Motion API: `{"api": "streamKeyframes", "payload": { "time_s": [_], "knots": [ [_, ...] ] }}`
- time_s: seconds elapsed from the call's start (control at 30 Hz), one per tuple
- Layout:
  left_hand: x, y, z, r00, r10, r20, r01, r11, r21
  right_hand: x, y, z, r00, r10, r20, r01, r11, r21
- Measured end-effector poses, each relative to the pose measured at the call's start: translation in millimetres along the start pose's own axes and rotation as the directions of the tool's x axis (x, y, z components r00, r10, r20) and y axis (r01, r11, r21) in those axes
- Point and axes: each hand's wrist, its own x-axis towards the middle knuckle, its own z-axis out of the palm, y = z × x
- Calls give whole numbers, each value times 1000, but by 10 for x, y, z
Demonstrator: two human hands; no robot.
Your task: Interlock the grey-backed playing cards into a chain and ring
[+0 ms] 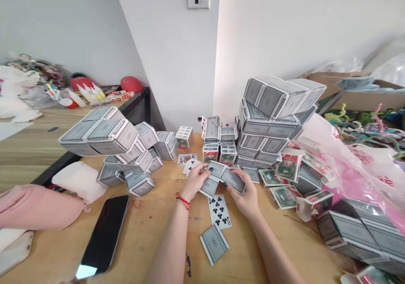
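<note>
Both hands hold grey-backed playing cards above the middle of the wooden table. My left hand point(195, 182) is closed on the left part of the cards, its thumb on a card back point(216, 170). My right hand point(246, 192) grips another playing card point(233, 179) at its right side; the two cards meet between the hands. Just beneath lies a grey card point(209, 187), partly covered by the left hand. Closer to me are a face-up eight of clubs point(219, 211) and a folded-edge grey card point(214, 244).
Card-block stacks stand left point(101, 134) and right point(268, 130). Behind the hands are card boxes point(210, 152). A phone point(104, 235) lies at left. Opened card boxes point(287, 167) and a pink plastic bag point(357, 170) crowd the right side.
</note>
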Motion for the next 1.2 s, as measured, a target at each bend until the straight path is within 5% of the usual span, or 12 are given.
{"api": "streamKeyframes", "payload": {
  "time_s": [0.5,0.73,0.9,1.07,1.2],
  "knots": [
    [0,8,-59,1000,-14,28,13,999,32,2,6,-7,997,-59,51,62,997,-51],
    [-59,93,-83,985,15,172,-30,996,82,-25,15,17,981,-20,190,21,1000,1],
    [-104,146,-40,984,61,169,-86,985,147,-8,-21,1,976,6,219,-13,999,32],
    [-88,156,-26,988,50,144,-70,988,136,22,-33,26,983,150,110,-173,955,241],
    [-67,141,-31,994,60,92,-72,988,134,27,32,83,938,343,53,-339,872,353]
  ]
}}
